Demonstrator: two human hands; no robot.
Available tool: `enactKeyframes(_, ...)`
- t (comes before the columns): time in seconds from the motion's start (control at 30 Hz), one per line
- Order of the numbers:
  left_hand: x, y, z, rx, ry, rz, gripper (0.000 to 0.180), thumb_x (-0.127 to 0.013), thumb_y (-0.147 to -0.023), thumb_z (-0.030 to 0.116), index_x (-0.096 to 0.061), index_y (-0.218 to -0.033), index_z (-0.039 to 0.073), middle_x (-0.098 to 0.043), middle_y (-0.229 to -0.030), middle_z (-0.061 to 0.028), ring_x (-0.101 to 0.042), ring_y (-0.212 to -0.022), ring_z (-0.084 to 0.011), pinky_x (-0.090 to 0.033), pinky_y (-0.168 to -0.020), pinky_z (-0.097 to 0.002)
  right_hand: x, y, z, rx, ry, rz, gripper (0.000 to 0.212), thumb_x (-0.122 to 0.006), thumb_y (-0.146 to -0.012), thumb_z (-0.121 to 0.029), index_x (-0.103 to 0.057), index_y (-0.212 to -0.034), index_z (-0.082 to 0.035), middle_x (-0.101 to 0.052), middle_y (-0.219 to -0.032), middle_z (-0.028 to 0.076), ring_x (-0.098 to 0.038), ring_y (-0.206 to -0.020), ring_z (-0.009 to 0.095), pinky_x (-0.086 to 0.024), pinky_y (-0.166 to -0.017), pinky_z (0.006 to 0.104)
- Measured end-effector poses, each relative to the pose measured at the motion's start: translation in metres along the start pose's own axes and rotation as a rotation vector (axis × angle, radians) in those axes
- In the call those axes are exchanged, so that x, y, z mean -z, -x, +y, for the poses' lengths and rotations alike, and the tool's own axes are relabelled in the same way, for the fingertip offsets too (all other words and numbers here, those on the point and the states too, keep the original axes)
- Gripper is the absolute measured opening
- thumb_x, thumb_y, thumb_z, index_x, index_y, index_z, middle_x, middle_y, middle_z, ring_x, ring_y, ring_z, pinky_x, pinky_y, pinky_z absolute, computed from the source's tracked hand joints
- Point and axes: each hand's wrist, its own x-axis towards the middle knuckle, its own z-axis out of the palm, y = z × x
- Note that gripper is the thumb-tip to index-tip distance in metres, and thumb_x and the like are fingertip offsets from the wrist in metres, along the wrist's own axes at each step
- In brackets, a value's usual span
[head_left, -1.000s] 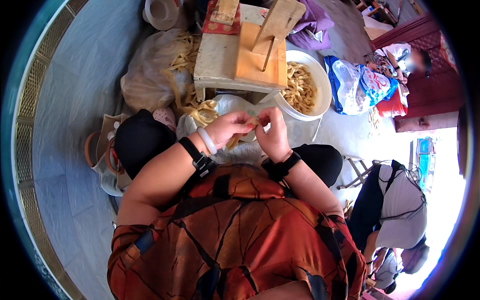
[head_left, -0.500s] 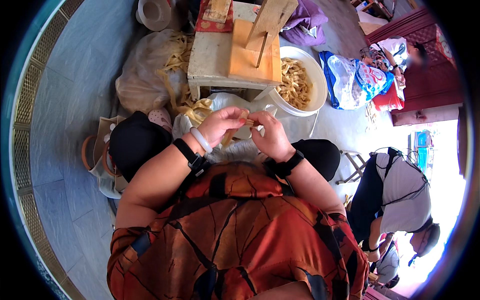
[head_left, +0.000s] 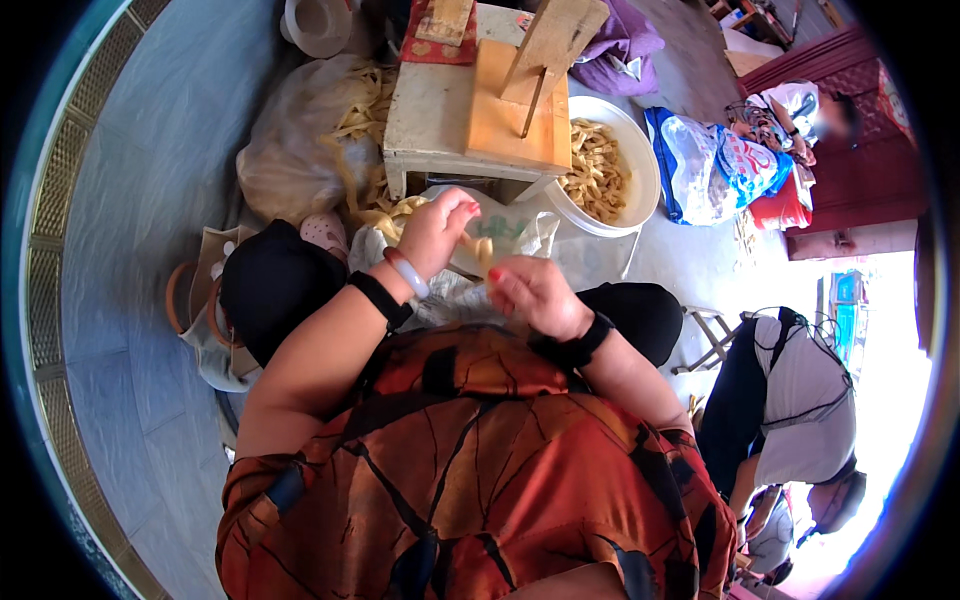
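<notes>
In front of my lap, my left hand (head_left: 436, 234) is raised with fingers bent together, a pale bangle and black band at its wrist. My right hand (head_left: 540, 296), lower and to the right, is closed with the thumb pressed on the fingers. A short, twisted yellowish strip (head_left: 482, 250) runs between the two hands, and both grip it; its ends are hidden in the fingers. More loose yellowish strips (head_left: 392, 216) lie just beyond my left hand. Ahead to the right, a white bucket (head_left: 648, 190) holds many knotted yellowish pieces (head_left: 597, 172).
A low white table (head_left: 425, 120) bears a wooden board (head_left: 485, 130) with an upright plank and thin rod. Left of it sits a clear plastic bag (head_left: 290, 150) of strips. A blue-white bag (head_left: 700, 170) stands right of the bucket. Two people (head_left: 805, 400) bend over at the right.
My hands have drawn apart: the left rose slightly, the right came down toward me. The strip now shows stretched between them. The view has shifted a little.
</notes>
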Motion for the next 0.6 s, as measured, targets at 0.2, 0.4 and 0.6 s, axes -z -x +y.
enactKeyframes(0.2,-0.003,0.010,0.008,-0.119,-0.244,-0.085,0.011,-0.052,-0.096,0.014,-0.057,-0.096,0.004,-0.063,-0.078,-0.0128,-0.063,-0.071,-0.0261,-0.048,-0.065,-0.0323,0.009,-0.005,-0.006,0.317,0.415,0.336,0.015,-0.060,-0.091,-0.019,-0.058,-0.093,-0.004,-0.061,-0.077,0.013,-0.062,-0.069,0.030,-0.050,-0.063,0.0357)
enactKeyframes(0.4,-0.006,0.012,0.022,-0.314,-0.293,-0.055,0.013,-0.053,-0.095,0.020,-0.058,-0.098,0.008,-0.066,-0.079,-0.0131,-0.064,-0.074,-0.0358,-0.050,-0.062,-0.0408,0.004,-0.010,-0.017,0.394,0.597,0.118,0.013,-0.062,-0.077,-0.001,-0.053,-0.086,-0.006,-0.060,-0.071,0.014,-0.062,-0.067,0.034,-0.050,-0.059,0.0402)
enactKeyframes(0.6,-0.006,0.002,0.017,-0.167,-0.247,-0.006,0.015,-0.057,-0.093,0.019,-0.057,-0.099,0.005,-0.067,-0.081,-0.0130,-0.066,-0.074,-0.0300,-0.051,-0.064,-0.0356,0.016,0.005,-0.005,0.115,0.252,0.254,0.014,-0.067,-0.082,-0.004,-0.053,-0.085,-0.004,-0.058,-0.064,0.006,-0.058,-0.055,0.016,-0.046,-0.052,0.0293)
